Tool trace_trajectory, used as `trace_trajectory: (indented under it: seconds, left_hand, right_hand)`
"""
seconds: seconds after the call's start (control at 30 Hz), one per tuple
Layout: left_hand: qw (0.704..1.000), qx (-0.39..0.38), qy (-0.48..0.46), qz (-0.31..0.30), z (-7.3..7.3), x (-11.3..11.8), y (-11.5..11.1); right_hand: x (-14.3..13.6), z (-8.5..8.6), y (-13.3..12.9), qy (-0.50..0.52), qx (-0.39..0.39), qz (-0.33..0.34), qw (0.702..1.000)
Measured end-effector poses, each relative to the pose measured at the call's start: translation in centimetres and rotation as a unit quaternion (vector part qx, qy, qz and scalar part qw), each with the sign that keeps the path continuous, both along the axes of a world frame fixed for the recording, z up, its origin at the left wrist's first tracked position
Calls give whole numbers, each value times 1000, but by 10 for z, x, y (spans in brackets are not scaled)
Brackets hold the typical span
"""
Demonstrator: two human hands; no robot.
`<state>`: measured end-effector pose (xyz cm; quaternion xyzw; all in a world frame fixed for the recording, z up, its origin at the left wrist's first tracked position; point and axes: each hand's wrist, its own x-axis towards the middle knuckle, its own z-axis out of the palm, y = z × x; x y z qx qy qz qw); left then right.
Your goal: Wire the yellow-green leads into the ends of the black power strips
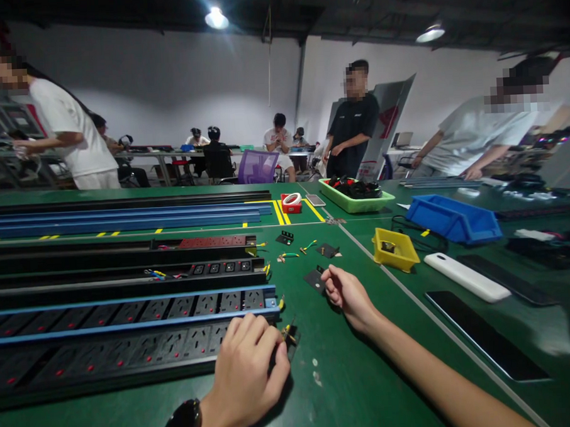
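Note:
My left hand (254, 366) lies over the right end of the nearest black power strip (149, 355), its fingers curled around the end. Yellow-green wire (286, 331) and a dark piece stick out just beyond those fingers. My right hand (350, 295) is closed, fingertips curled in beside a small black bracket (314, 280). Whether anything sits inside those fingers is hidden. A blue-framed power strip (171, 310) runs behind the near one. Further back are a strip with several black sockets (221, 268) and one with red sockets (213, 242).
More brackets (328, 249) and short yellow-green wires (289, 256) lie mid-table. To the right are a yellow bin (395, 249), a blue bin (455, 218), a white oblong case (465, 276) and a dark flat panel (489, 337). A green basket (357, 201) stands behind. Several people work around the room.

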<state>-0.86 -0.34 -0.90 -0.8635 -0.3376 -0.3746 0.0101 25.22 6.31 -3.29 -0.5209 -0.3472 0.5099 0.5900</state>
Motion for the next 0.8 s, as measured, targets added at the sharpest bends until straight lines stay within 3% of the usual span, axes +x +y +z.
trace_trajectory:
  seconds: [0.1,0.17,0.33,0.47,0.53,0.63,0.8]
  left_hand:
    - [1000,-1,9,1,-2,0,-1]
    - [1000,-1,11,3,-2,0,-1]
    - [1000,-6,8,11,-3,0,-3]
    - [1000,-7,6,4,-4,-1,-4]
    - [1000,-3,3,-1,-4,-1,-4]
    - [1000,1,-5,-3,-5,-1,-4]
    - [1000,-2,-16,-2,-7,-2,-2]
  right_hand:
    - [14,3,5,-98,34,-42,994]
    - [27,4,8,-210,63,-62,974]
    - [57,2,22,-477,110,-97,867]
    - [65,7,48,-585,94,-63,803]
    - [64,11,64,-655,83,-42,750]
    - [58,14,86,-734,17,-70,675]
    - [55,2,102,-755,-20,-100,647]
